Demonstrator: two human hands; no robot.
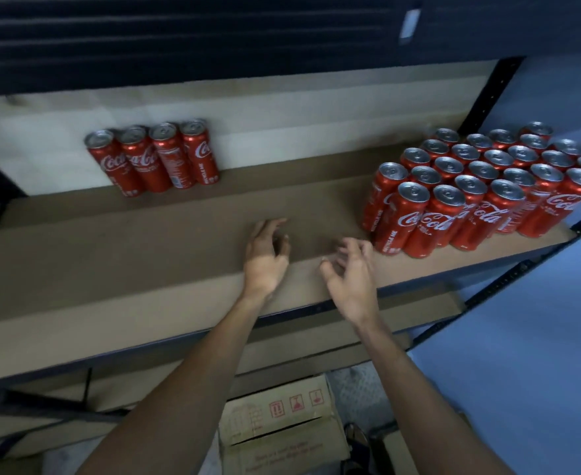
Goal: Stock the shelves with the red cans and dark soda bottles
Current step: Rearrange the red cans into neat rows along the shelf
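Both hands hang over the bare brown shelf board point(110, 255) in the middle of the frame, and neither holds anything. The left hand point(265, 255) has its fingers point(275, 228) loosely curled and spread. The right hand point(350, 275) looks much the same, its fingers point(354, 248) bent and parted and its thumb out to the side.

The big block of red cans point(481, 186) stands packed upright at the right of the frame. Its front-left can point(398, 217) is just beside the right fingertips and not touching them. A short row of four cans point(153, 159) sits against the back wall at upper left, well apart from both hands. I see no dark soda bottles.

I'd guess the next grab is from that block. It would go best taking one can per hand round the body, lifted straight up so the neighbours don't tip. Each should then go down upright, flush beside the back row.

A cardboard box point(282, 423) lies on the floor at the bottom of the frame.
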